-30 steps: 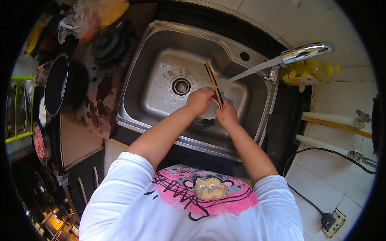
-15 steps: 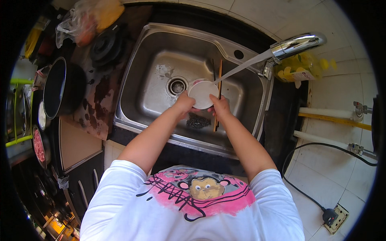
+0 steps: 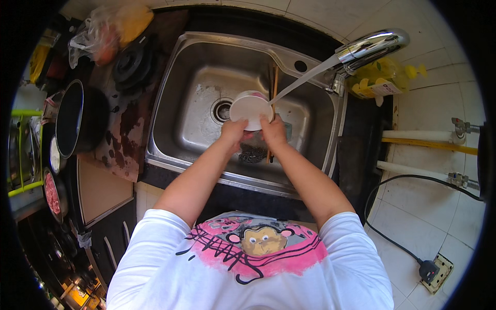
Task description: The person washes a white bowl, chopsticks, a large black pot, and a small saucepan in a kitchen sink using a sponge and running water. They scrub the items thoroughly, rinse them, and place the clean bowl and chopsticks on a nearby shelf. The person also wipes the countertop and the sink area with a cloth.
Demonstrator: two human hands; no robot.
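Left hand [image 3: 234, 132] and right hand [image 3: 274, 131] both closed on a small white bowl [image 3: 251, 111], thumbs over the near edge, other fingers tucked underneath. Right fingers sit right by the chopsticks [image 3: 275, 85], which run down past that hand; can't tell if they're pinched too or just lying behind it. Bowl is held up inside the steel sink [image 3: 194, 147], tilted, just right of the drain [image 3: 222, 106], its right edge at the water stream [image 3: 305, 80]. Handling, my read: light, stiff, slick when wet, likely chips if knocked on steel. Best hold is opposite sides of the rim, thumbs on top, fingers supporting below. In the way: chopsticks on the right, dark wire scrubber [image 3: 253, 154] on the sink floor just under the hands, pale green piece [image 3: 288, 129] partly behind the right hand. Chrome faucet [image 3: 372, 46] leans in from the upper right, so lifting that way meets spout and water. Farther out: yellow dish soap bottle [image 3: 380, 87] behind the faucet, black tabletop [image 3: 356, 155] right of the sink. Left side is crowded: stained brown board [image 3: 116, 160], black pot [image 3: 98, 119], clear plastic bag [image 3: 82, 44], dish of pink minced meat [image 3: 51, 191]. All well apart from the hands.
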